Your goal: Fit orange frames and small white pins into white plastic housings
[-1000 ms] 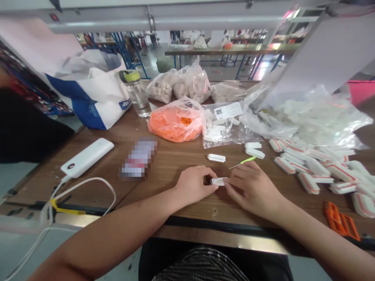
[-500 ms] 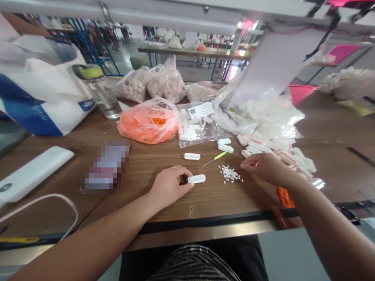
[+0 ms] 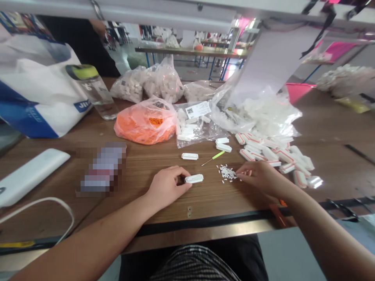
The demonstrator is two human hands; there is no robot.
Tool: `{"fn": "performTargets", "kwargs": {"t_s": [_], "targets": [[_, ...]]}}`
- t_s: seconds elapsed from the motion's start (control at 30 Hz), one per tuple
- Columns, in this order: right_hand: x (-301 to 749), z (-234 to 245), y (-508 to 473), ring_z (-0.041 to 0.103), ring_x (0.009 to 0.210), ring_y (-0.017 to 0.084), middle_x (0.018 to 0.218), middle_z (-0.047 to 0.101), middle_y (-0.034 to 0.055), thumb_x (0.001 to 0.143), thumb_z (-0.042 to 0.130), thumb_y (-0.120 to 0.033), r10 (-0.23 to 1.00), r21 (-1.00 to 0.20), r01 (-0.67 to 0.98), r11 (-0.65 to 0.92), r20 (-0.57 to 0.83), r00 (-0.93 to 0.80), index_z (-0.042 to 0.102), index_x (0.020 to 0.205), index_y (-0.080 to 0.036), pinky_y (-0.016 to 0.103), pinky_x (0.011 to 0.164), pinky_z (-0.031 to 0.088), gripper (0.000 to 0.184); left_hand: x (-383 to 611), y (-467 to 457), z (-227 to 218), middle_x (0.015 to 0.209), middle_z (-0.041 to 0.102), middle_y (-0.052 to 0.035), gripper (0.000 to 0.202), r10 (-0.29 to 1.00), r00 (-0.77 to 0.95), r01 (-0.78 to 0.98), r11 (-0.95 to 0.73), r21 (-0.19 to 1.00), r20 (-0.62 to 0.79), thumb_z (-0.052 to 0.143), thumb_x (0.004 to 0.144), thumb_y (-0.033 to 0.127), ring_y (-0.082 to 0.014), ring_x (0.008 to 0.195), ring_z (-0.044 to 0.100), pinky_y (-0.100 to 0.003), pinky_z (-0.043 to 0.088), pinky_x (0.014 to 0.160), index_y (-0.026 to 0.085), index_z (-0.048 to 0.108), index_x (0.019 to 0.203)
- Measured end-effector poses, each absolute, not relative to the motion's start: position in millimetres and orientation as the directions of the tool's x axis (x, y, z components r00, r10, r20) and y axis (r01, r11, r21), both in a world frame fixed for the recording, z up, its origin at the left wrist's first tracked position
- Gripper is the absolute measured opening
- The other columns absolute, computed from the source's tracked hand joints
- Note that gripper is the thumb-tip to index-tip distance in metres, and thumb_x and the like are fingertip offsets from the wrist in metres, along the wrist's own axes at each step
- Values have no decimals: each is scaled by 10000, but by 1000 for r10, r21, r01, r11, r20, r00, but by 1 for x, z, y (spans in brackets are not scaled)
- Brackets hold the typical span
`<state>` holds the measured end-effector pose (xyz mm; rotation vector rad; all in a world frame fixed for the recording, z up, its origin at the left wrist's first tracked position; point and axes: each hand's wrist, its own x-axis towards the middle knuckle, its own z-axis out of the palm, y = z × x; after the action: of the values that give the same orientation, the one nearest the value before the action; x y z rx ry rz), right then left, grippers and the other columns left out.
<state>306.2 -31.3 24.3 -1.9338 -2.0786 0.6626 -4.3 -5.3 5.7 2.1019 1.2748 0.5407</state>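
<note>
My left hand (image 3: 168, 185) grips one end of a white plastic connector housing (image 3: 194, 178) between thumb and forefinger; rows of small holes show on its upper face. At the right edge of a pile of tiny white pegs (image 3: 227, 172) is my right hand (image 3: 256, 175), thumb and fingertips pinched together. Whether a peg is between them is too small to tell. Beyond the pile lies a thin screwdriver (image 3: 217, 155) with a yellow-green handle. A similar white housing (image 3: 190, 156) rests behind the held one, and two more white pieces (image 3: 224, 147) lie by the screwdriver.
White housings with red edging (image 3: 275, 154) are heaped at right. Behind stand an orange-filled bag (image 3: 143, 125), clear bags of white parts (image 3: 164, 84) and a water bottle (image 3: 98, 95). A blurred-out flat object (image 3: 102, 168) and a white device (image 3: 35, 175) lie left. A person (image 3: 79, 43) is beyond the table.
My right hand has moved left to the peg pile's edge. My left hand keeps its hold on the housing. A person in dark clothing has appeared at the back left.
</note>
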Motion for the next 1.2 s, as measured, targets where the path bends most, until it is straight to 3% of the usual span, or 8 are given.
{"fn": "performTargets", "kwargs": {"t_s": [0.1,0.27,0.33,0.5,0.7,0.9,1.2], "targets": [[308,22,-29,641,671,184,713,724,21,783,566,-325,995,-433,900,43,-64,-78,733,736,-221,283,628,465,202,-4,-6,7,631,541,41,117,889,457,642,-351,682,27,676,741,278,-121,563,482,-261,372,586,240,696,849],[306,21,-27,609,666,196,653,674,47,819,495,-237,969,-84,977,198,166,-182,701,660,-206,320,691,388,262,-4,-6,11,638,555,37,105,887,461,639,-359,680,35,676,744,266,-123,566,489,-264,377,593,235,689,843],[303,21,-27,600,661,187,646,659,45,831,472,-224,957,-48,967,248,164,-238,684,635,-202,319,700,369,289,-4,-6,11,639,559,37,105,886,463,638,-358,681,32,679,743,263,-123,567,495,-262,379,592,232,686,843],[300,18,-28,592,651,183,657,667,38,848,462,-294,976,-175,963,206,112,-188,655,613,-201,304,664,382,318,-3,-7,11,642,560,37,105,888,459,641,-359,679,35,679,747,284,-122,571,499,-259,379,585,234,686,839],[311,18,-26,641,658,203,767,746,37,809,531,-348,995,-400,916,-23,81,60,735,772,-208,302,608,447,251,-3,-6,10,636,555,38,113,885,465,642,-364,675,35,678,751,283,-125,573,497,-260,376,585,234,686,852],[313,22,-26,680,720,232,782,761,36,808,545,-374,996,-431,897,-94,-42,84,757,778,-201,316,640,474,276,-4,-5,9,653,558,34,118,885,465,651,-356,671,18,676,756,297,-127,581,499,-259,366,581,237,689,856],[311,15,-21,668,665,219,720,750,37,764,565,-332,997,-423,903,-74,2,83,739,715,-210,313,606,463,217,-3,-6,9,645,557,39,108,882,470,629,-368,685,43,681,746,269,-118,566,489,-259,374,590,226,683,844]]}}
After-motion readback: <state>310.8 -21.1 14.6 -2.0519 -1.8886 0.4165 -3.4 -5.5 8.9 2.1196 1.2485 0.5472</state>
